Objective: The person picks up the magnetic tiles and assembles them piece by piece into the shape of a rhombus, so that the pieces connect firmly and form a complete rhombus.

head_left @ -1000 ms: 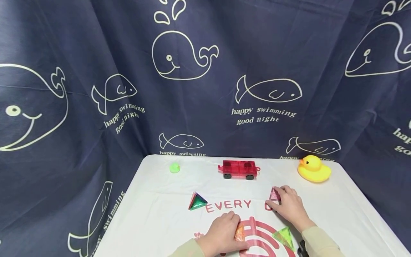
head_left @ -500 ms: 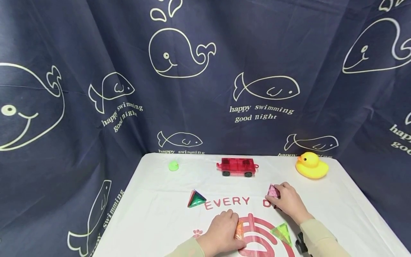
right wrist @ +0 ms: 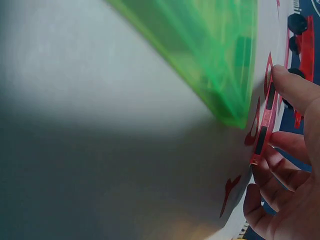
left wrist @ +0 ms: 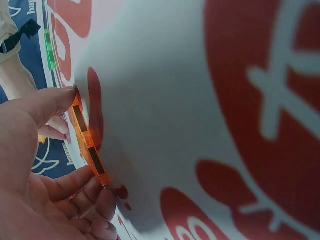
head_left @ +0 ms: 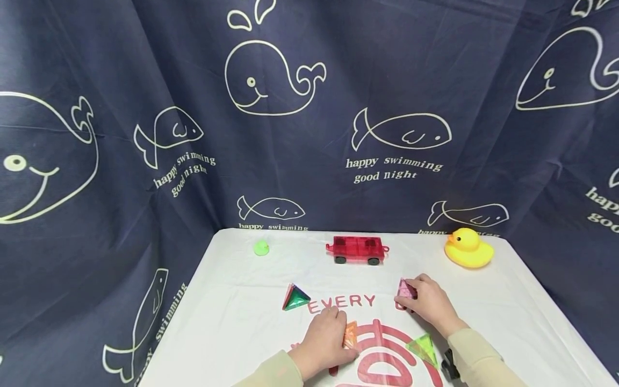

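Observation:
My left hand [head_left: 321,339] pinches an orange magnetic tile [head_left: 350,334] over the printed red arcs. In the left wrist view, the thumb grips one end of the tile's edge [left wrist: 89,142] and fingers the other. Farther off at right, my right hand [head_left: 430,302] holds a pink magnetic tile [head_left: 405,291] beside the printed letters. Thumb and fingers span its edge [right wrist: 264,127] in the right wrist view. A yellow-green triangular tile piece [head_left: 423,349] stands left of the right sleeve. Left of the lettering sits a pyramid of tiles [head_left: 296,298] with green, red and dark blue sides.
Toward the back edge of the white-covered table [head_left: 227,279] stand a red toy wagon [head_left: 358,249], a big yellow rubber duck [head_left: 469,250] and a tiny green duck [head_left: 261,248]. A navy curtain [head_left: 309,161] hangs right behind the table.
My left hand has carried the orange tile left and slightly farther forward. The right hand has shifted a little left with the pink tile. Pyramid, wagon and ducks stay put.

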Tool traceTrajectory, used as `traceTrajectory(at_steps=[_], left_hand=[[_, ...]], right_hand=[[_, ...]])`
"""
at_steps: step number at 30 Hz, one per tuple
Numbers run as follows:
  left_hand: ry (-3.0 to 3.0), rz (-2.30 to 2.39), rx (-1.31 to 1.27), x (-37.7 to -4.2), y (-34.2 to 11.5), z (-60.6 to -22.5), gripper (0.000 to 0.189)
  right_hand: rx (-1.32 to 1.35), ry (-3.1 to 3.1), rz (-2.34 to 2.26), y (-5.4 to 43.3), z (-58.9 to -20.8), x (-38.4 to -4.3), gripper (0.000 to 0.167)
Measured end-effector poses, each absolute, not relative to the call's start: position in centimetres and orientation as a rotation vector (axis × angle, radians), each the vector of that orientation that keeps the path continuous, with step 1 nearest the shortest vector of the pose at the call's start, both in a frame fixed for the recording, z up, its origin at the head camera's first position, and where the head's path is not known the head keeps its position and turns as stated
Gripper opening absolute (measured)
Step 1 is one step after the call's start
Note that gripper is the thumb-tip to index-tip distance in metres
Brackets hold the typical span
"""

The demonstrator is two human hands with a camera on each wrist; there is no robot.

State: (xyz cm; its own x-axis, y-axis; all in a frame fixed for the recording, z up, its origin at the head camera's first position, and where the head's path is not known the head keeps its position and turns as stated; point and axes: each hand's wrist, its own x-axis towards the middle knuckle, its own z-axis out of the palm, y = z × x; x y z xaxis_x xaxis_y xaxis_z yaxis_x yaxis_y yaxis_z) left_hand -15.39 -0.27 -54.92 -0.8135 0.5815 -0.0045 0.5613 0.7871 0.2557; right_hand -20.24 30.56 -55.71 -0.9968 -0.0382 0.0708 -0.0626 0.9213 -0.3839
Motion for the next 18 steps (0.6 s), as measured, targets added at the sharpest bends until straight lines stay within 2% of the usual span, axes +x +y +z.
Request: traceTrajectory(at_steps=[11, 18], left_hand=[[2.968, 0.413, 0.86, -16.0, -2.2, -54.8, 0.087], [2.97, 0.433, 0.808, -16.5, -3.2, -54.8, 0.089]], right_hand=[[0.193, -3.01, 0.672, 28.1, -55.5, -19.7, 0.071], [0.242, -3.017, 0.661, 26.3, -55.5, -19.3, 0.069]])
